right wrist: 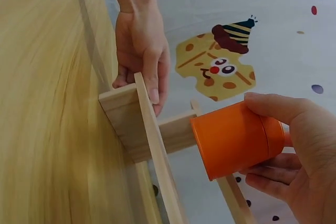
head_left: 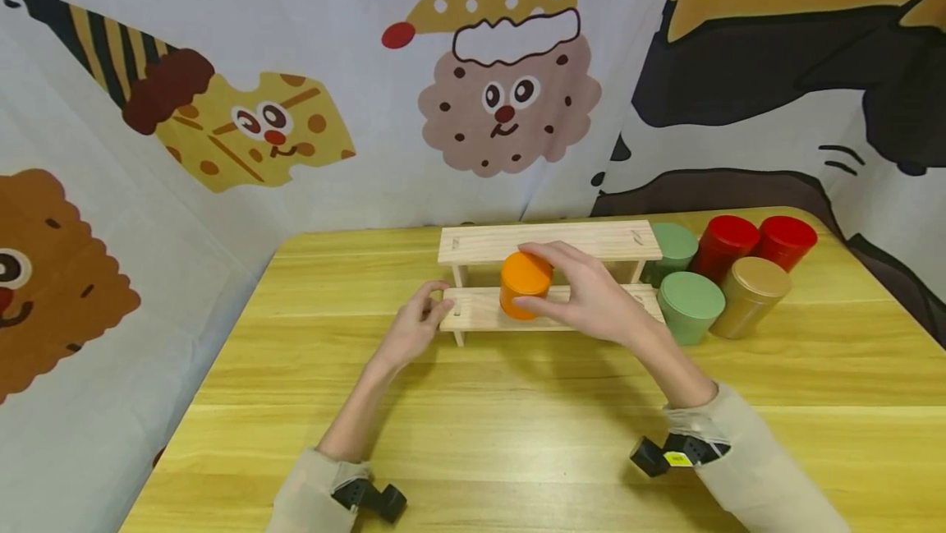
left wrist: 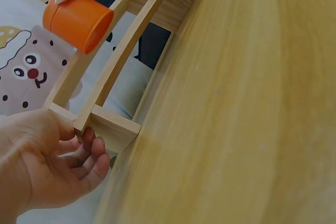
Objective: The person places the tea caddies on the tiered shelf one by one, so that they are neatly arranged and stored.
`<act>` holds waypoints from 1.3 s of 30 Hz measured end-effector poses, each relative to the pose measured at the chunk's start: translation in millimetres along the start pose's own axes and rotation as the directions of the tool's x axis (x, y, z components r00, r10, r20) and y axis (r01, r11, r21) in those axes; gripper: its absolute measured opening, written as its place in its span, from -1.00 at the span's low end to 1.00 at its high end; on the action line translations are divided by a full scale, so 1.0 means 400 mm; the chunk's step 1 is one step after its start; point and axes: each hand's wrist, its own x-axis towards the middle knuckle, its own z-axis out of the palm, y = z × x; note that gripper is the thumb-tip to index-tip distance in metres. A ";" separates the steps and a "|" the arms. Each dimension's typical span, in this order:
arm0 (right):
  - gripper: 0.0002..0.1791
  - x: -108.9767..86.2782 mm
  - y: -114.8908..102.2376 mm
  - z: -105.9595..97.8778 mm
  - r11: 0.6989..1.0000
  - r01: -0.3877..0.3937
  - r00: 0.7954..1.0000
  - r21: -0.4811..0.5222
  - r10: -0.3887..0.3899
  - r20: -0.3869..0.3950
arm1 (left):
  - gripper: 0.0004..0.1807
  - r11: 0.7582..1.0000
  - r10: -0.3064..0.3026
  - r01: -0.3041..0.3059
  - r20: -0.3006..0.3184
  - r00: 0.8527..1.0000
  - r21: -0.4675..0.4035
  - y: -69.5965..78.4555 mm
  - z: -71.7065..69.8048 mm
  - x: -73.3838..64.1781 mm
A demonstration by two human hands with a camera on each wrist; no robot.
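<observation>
A two-tier wooden shelf point(head_left: 476, 315) stands at the back of the table. Its left end is pinched by my left hand point(head_left: 410, 328), thumb over the lower board and the other fingers curled under it in the left wrist view. With thumb and fingers on its sides, my right hand point(head_left: 594, 299) grips an orange canister point(head_left: 525, 295). In the wrist views this canister point(right wrist: 231, 140) is tilted by the camera angle and its bottom shows above the lower board point(left wrist: 118, 69). The upper board point(head_left: 547, 241) lies behind it and bears nothing.
Right of the shelf stand several lidded canisters: two green, the nearer green one point(head_left: 691, 307) close to the shelf end, two red, including a red one point(head_left: 727, 245), and a gold one point(head_left: 750, 299). A cartoon-printed cloth point(head_left: 369, 196) hangs behind the table point(head_left: 473, 426).
</observation>
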 end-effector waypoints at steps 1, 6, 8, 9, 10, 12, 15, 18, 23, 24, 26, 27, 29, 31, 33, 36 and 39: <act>-0.27 0.003 0.000 0.006 1.000 0.002 1.000 0.004 -0.002 0.000 | -0.55 1.000 0.003 -0.003 0.003 1.000 -0.006 0.000 -0.001 -0.001; -0.27 0.019 -0.004 0.034 1.000 0.015 1.000 0.023 -0.015 -0.003 | -0.55 1.000 0.008 -0.008 0.004 1.000 -0.017 -0.004 -0.006 -0.003; -0.27 0.025 -0.007 0.045 1.000 0.017 1.000 0.025 -0.017 -0.002 | -0.56 1.000 0.003 -0.003 0.001 1.000 -0.013 -0.005 -0.007 -0.003; -0.27 0.028 -0.009 0.050 1.000 0.017 1.000 0.026 -0.017 0.001 | -0.56 1.000 0.001 -0.001 0.000 1.000 -0.012 -0.005 -0.007 -0.002; -0.26 0.031 -0.011 0.054 0.999 0.017 1.000 0.027 -0.017 0.005 | -0.56 1.000 -0.002 0.002 0.000 1.000 -0.012 -0.005 -0.007 -0.003; -0.25 0.036 -0.014 0.062 0.999 0.016 1.000 0.028 -0.016 0.011 | -0.57 1.000 -0.005 0.005 -0.004 1.000 -0.012 -0.005 -0.006 -0.003; -0.24 0.041 -0.019 0.074 0.999 0.019 1.000 0.036 -0.020 0.017 | -0.59 1.000 -0.005 0.005 -0.010 1.000 -0.011 -0.004 -0.005 -0.002; -0.24 0.044 -0.021 0.085 0.999 0.018 1.000 0.038 -0.019 0.017 | -0.60 1.000 -0.006 0.006 -0.013 1.000 -0.009 -0.003 -0.004 0.000; -0.23 0.047 -0.023 0.101 0.999 -0.006 1.000 0.038 0.005 0.020 | -0.59 1.000 -0.005 0.005 0.000 1.000 -0.018 -0.001 -0.005 0.002; -0.23 0.047 -0.023 0.104 0.999 -0.009 1.000 0.036 0.008 0.022 | -0.59 1.000 -0.007 0.007 0.006 1.000 -0.022 0.011 -0.006 -0.003; -0.24 0.047 -0.023 0.110 0.999 -0.016 1.000 0.034 0.016 0.024 | -0.59 1.000 -0.011 0.012 0.015 1.000 -0.029 0.023 -0.007 -0.006; -0.24 0.047 -0.023 0.113 0.999 -0.017 1.000 0.031 0.017 0.026 | -0.58 0.999 -0.011 0.012 0.015 1.000 -0.034 0.024 -0.006 -0.005; -0.24 0.048 -0.023 0.119 1.000 -0.016 1.000 0.022 0.015 0.026 | -0.57 0.999 -0.018 0.018 0.012 1.000 -0.036 0.026 -0.006 -0.005; -0.24 0.049 -0.024 0.124 1.000 -0.018 1.000 0.015 0.017 0.026 | -0.57 0.999 -0.017 0.017 0.006 1.000 -0.030 0.013 -0.004 0.000; -0.24 0.050 -0.026 0.129 1.000 -0.020 0.999 0.006 0.020 0.029 | -0.56 1.000 -0.012 0.011 -0.004 1.000 -0.028 0.000 -0.003 0.004; -0.24 0.052 -0.029 0.133 0.999 -0.038 0.999 -0.013 0.038 0.038 | -0.58 1.000 -0.010 0.010 -0.005 1.000 -0.029 -0.004 -0.002 0.003; -0.25 0.054 -0.031 0.136 0.998 -0.053 0.998 -0.038 0.054 0.041 | -0.59 0.999 -0.009 0.009 -0.004 1.000 -0.031 -0.003 -0.002 0.001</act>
